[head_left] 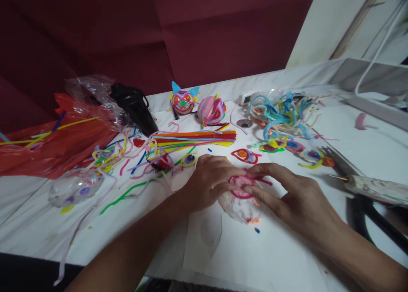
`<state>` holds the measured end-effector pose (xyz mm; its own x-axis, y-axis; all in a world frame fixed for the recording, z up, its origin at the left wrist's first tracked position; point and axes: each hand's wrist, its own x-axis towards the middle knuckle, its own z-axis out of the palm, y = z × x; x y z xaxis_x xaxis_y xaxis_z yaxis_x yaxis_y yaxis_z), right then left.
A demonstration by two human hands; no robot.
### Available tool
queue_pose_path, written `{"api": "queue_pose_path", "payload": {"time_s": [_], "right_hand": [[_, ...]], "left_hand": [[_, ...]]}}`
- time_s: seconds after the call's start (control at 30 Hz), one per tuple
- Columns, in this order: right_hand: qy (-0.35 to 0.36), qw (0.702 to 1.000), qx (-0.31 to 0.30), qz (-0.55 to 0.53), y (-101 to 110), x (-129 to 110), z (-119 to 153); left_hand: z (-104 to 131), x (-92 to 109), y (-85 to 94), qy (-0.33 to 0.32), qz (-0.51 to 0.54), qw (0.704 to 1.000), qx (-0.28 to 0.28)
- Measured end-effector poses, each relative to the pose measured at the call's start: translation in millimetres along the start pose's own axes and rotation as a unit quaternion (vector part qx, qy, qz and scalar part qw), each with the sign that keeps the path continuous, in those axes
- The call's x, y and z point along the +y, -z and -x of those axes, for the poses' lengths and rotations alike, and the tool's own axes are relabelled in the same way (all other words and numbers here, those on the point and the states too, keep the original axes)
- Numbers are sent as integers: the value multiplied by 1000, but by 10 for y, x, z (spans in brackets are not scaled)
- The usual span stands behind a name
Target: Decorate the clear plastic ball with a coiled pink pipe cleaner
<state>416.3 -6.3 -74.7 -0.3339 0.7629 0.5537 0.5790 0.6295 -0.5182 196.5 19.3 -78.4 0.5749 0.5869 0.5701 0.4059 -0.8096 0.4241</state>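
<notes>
Step in hand, as judged: pressing a pink pipe-cleaner coil [239, 187] onto a clear plastic ball [237, 207] at table [287, 258] centre. The left hand [208, 182], at 9 o'clock of the ball, cups it with fingers curled closed around its side. The right hand [295, 194], at 3 o'clock, lays nearly straight fingers on the coil, not pinching. The next move likely calls for steady pressure while the ball is kept from rolling. A glue gun [372, 189] lies at 3 o'clock, apart.
</notes>
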Motion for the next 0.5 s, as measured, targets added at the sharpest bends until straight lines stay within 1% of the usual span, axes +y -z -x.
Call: {"api": "queue_pose_path", "payload": {"time_s": [0.1,0.17,0.33,0.5], "right_hand": [[-6,1000,-2,3,-1,5,4],[-7,1000,-3,4,-1,4,5],[-8,1000,-3,11,2,-3,6],[-5,1000,7,19,-14,17,35]], "left_hand": [[13,21,6,-45,-44,998,3],[25,35,12,-62,-73,995,4],[56,73,29,-55,-117,991,22],[60,147,57,-45,-153,987,14]]}}
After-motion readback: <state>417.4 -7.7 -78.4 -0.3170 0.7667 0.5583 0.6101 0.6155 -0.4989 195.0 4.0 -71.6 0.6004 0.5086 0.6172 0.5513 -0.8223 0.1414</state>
